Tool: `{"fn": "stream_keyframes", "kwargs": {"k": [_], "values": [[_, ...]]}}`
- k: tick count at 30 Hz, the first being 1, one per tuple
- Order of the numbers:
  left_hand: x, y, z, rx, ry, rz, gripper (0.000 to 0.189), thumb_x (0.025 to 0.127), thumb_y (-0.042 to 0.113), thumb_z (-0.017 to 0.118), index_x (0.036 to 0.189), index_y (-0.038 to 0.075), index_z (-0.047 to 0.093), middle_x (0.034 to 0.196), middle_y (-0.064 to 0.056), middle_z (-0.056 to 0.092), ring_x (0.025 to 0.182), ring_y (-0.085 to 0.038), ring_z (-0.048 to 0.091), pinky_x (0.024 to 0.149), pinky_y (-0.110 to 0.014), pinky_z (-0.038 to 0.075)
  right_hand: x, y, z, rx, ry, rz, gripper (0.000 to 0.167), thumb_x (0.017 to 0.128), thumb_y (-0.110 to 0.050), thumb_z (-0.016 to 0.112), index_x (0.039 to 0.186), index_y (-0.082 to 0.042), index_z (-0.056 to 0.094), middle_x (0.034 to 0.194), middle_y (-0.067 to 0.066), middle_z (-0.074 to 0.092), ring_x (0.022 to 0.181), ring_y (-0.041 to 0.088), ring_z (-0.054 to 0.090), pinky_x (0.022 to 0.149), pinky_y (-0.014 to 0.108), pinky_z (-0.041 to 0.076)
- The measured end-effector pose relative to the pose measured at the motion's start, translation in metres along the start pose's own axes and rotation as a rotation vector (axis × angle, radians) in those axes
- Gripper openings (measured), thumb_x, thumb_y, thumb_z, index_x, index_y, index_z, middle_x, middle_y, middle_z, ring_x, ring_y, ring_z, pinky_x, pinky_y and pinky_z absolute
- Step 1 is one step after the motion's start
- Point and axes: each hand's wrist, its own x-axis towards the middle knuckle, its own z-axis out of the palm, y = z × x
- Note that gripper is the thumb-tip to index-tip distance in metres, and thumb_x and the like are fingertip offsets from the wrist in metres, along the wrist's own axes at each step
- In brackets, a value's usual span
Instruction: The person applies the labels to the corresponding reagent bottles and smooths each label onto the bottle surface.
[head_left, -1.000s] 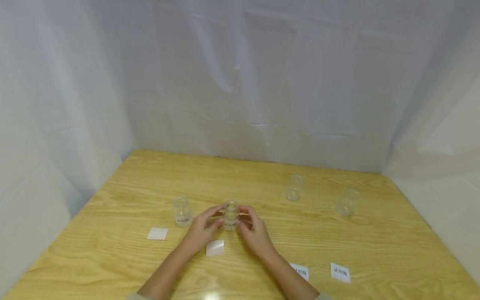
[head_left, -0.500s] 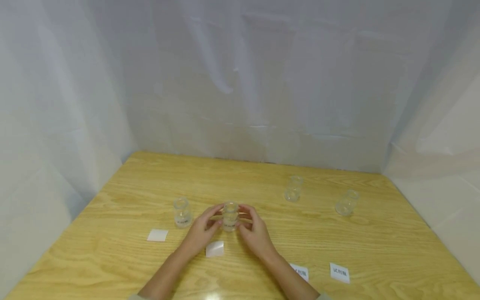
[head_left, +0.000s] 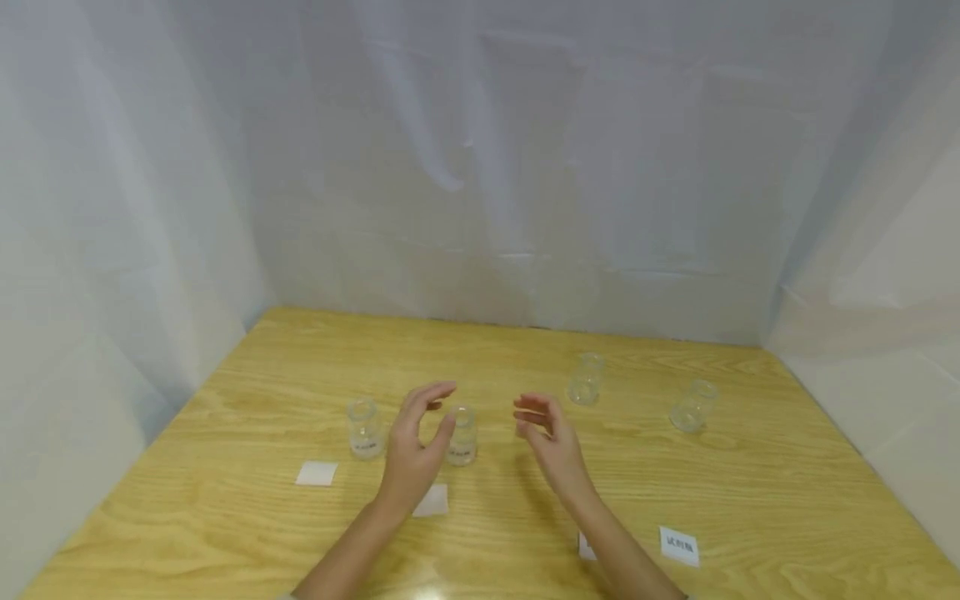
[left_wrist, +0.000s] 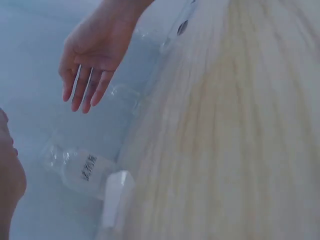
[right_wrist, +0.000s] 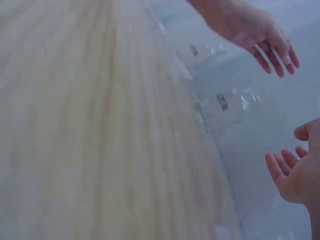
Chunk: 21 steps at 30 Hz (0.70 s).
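Observation:
A small clear glass bottle with a printed label stands upright on the table between my hands. My left hand is raised beside it, fingers relaxed and thumb overlapping the bottle's left side in the head view. To the right, apart from the bottle, my right hand hovers with loosely bent fingers and nothing in them. Another labelled bottle stands left of my left hand. In the right wrist view both labelled bottles show, the nearer bottle lying between the two hands.
Two unlabelled glass bottles, one bottle at the back and another bottle farther right, stand on the wooden table. Blank white papers lie at left and centre. Printed labels lie front right, one partly under my right forearm.
Both hands have let go of the middle bottle and moved apart, the right hand farther to the right, the left slightly up. The bottle stays where it was.

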Motion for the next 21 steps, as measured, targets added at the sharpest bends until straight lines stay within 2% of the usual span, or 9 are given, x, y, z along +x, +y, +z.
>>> {"fn": "stream_keyframes", "kwargs": {"k": [3,5,8,12,14,18,21], "values": [[0.013,0.014,0.019,-0.061,-0.013,-0.032,0.032,0.083,-0.011,0.058,0.114,-0.005,0.054,0.114,-0.014,0.055,0.104,-0.024,0.051,0.088,-0.032,0.043,0.007,-0.01,-0.028,-0.014,0.043,-0.022,0.029,0.089,0.006,0.051,0.118,0.008,0.046,0.118,0.024,0.05,0.107,0.034,0.05,0.083,0.026,0.047],[0.021,0.02,0.035,-0.096,-0.042,-0.085,0.028,0.088,-0.003,0.058,0.115,-0.004,0.053,0.113,-0.013,0.055,0.104,-0.024,0.051,0.087,-0.036,0.044,0.012,-0.014,-0.047,-0.046,0.078,-0.035,0.028,0.09,0.005,0.05,0.117,0.009,0.046,0.118,0.024,0.05,0.106,0.032,0.05,0.081,0.024,0.048],[0.027,0.02,0.059,-0.155,-0.105,-0.25,0.03,0.092,0.008,0.056,0.118,-0.004,0.051,0.114,-0.014,0.053,0.104,-0.026,0.05,0.088,-0.039,0.045,0.021,-0.014,-0.072,-0.097,0.129,-0.023,0.027,0.092,0.001,0.05,0.117,0.01,0.045,0.118,0.025,0.049,0.103,0.027,0.051,0.08,0.026,0.049],[0.03,0.006,0.091,-0.184,-0.146,-0.52,0.035,0.092,0.013,0.057,0.122,-0.002,0.049,0.118,-0.014,0.05,0.104,-0.028,0.051,0.085,-0.034,0.047,0.035,-0.002,-0.092,-0.169,0.17,0.064,0.031,0.093,-0.006,0.051,0.118,0.01,0.044,0.119,0.024,0.049,0.101,0.024,0.052,0.083,0.033,0.048],[0.032,-0.003,0.107,-0.167,-0.142,-0.614,0.036,0.091,0.012,0.059,0.123,0.0,0.05,0.119,-0.014,0.05,0.104,-0.028,0.052,0.081,-0.033,0.049,0.042,0.006,-0.098,-0.19,0.157,0.114,0.034,0.093,-0.007,0.051,0.121,0.01,0.042,0.121,0.024,0.047,0.104,0.027,0.051,0.086,0.038,0.047],[0.036,-0.023,0.133,-0.067,-0.135,-0.701,0.039,0.088,0.013,0.062,0.124,0.0,0.051,0.122,-0.015,0.051,0.103,-0.03,0.053,0.079,-0.034,0.05,0.057,0.021,-0.106,-0.217,0.096,0.178,0.04,0.094,-0.007,0.05,0.127,0.012,0.037,0.124,0.029,0.043,0.111,0.039,0.046,0.09,0.044,0.043],[0.04,-0.037,0.145,-0.023,-0.148,-0.75,0.044,0.088,0.015,0.063,0.126,0.0,0.05,0.125,-0.017,0.05,0.105,-0.031,0.052,0.08,-0.037,0.049,0.066,0.03,-0.107,-0.233,0.051,0.2,0.042,0.096,-0.01,0.048,0.13,0.011,0.035,0.126,0.031,0.041,0.114,0.043,0.043,0.091,0.045,0.042]]}}
